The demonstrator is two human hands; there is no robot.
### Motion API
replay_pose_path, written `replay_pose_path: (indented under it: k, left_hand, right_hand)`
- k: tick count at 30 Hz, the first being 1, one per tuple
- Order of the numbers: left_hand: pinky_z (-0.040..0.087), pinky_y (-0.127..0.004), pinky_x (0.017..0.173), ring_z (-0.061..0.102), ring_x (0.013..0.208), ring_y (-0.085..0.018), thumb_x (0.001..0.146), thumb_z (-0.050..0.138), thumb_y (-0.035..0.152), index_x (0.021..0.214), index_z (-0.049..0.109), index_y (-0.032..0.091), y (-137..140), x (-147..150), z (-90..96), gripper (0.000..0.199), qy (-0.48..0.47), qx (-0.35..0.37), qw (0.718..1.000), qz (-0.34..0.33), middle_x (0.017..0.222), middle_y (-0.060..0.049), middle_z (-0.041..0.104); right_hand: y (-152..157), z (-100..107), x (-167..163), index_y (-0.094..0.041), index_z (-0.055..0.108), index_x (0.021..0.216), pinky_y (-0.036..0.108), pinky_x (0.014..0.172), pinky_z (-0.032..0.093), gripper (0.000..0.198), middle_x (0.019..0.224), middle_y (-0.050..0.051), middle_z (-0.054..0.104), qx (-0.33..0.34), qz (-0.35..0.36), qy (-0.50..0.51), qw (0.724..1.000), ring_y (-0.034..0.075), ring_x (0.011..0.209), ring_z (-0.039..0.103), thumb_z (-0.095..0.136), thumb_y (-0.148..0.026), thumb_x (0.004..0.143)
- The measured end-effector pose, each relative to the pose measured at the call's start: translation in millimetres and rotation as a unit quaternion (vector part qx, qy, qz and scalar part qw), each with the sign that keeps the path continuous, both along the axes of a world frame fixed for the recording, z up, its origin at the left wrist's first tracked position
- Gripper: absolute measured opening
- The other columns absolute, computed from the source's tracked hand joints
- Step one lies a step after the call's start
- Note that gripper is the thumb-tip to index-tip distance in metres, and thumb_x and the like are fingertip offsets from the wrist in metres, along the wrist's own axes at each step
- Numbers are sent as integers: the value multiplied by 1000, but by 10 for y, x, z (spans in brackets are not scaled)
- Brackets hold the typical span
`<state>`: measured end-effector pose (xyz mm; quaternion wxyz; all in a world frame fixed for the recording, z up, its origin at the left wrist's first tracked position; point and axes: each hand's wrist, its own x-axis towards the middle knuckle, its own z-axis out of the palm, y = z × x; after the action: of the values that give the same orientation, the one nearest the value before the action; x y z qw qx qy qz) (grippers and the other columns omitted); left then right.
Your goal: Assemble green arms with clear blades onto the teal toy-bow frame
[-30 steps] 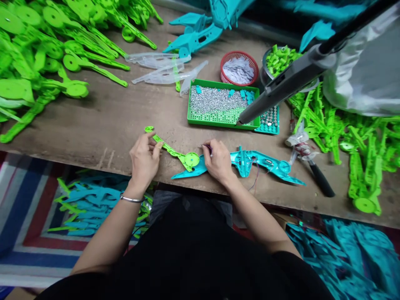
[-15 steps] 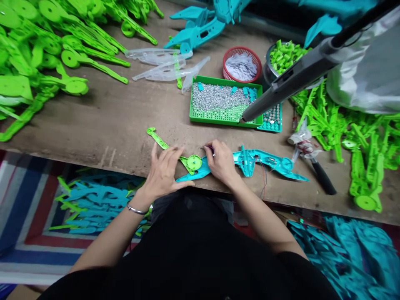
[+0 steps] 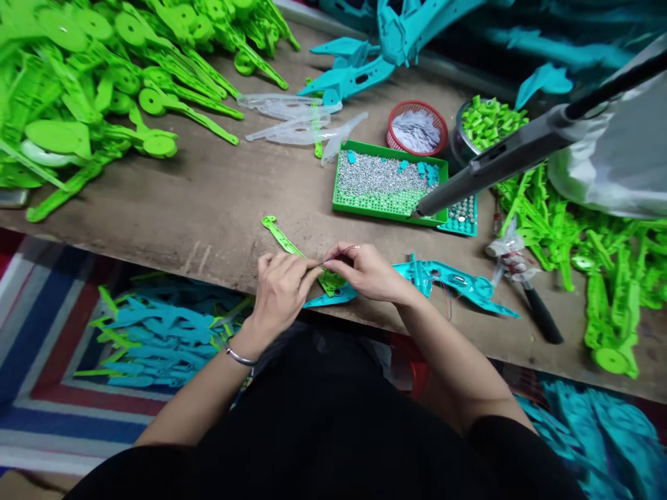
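Observation:
My left hand (image 3: 284, 286) and my right hand (image 3: 367, 272) meet just above the near part of the bench. Their fingertips are closed in a pinch on thin dark-reddish wires (image 3: 326, 260); the exact ends are too small to make out. Under the fingers lies a green plastic arm piece (image 3: 282, 238), its round end partly hidden. It rests over a long turquoise plastic shell (image 3: 436, 269), which stretches to the right along the bench edge. Fine red and blue wires (image 3: 449, 300) hang from that shell.
A green tray (image 3: 388, 201) of screws stands ahead, beside a red basket (image 3: 394, 114) and a bowl of green pieces (image 3: 484, 121). A grey power screwdriver (image 3: 490, 163) slants above the tray. Green parts (image 3: 94, 97) pile up left; a black-handled tool (image 3: 542, 312) lies right.
My left hand has left its flat position by the green piece and closed in a pinch. My right hand has moved slightly left to meet it, with the wires raised between them.

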<state>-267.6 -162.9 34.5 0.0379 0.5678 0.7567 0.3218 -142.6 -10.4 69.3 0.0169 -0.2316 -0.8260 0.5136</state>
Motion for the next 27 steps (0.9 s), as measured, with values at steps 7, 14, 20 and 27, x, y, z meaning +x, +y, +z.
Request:
replay_pose_path:
  k: [7, 14, 20, 27]
  left_hand:
    - [35, -39, 83, 60, 78, -22, 97, 55, 35, 84, 64, 21, -40, -2, -67, 21, 0, 23, 997, 74, 79, -4, 71]
    - [41, -38, 79, 63, 80, -22, 95, 56, 37, 96, 67, 20, -98, 8, -106, 20, -25, 3, 996, 82, 81, -6, 71]
    - [55, -26, 62, 66, 62, -12, 92, 57, 33, 128, 50, 21, -189, -5, -170, 39, -366, -6, 919, 146, 96, -3, 70]
    - [62, -28, 68, 72, 74, -14, 89, 61, 35, 128, 42, 22, -140, 56, -237, 44, -520, 18, 838, 167, 98, -3, 67]
  right_hand:
    - [-53, -52, -173, -12, 68, 94, 22, 52, 37, 19, 66, -2, 60, -182, -30, -11, 983, 8, 56, 48, 63, -25, 82]
    - [-29, -143, -317, -11, 69, 76, 23, 57, 40, 14, 65, 1, 63, -98, -55, -21, 993, 9, 59, 51, 66, -25, 79]
    - [43, -215, -330, -12, 72, 76, 23, 59, 39, 14, 68, 2, 66, -13, -19, -42, 999, 9, 61, 53, 64, -23, 81]
    - [-46, -225, -375, -13, 72, 77, 23, 60, 39, 12, 69, 2, 69, 24, -16, -58, 998, 10, 62, 56, 63, -21, 82]
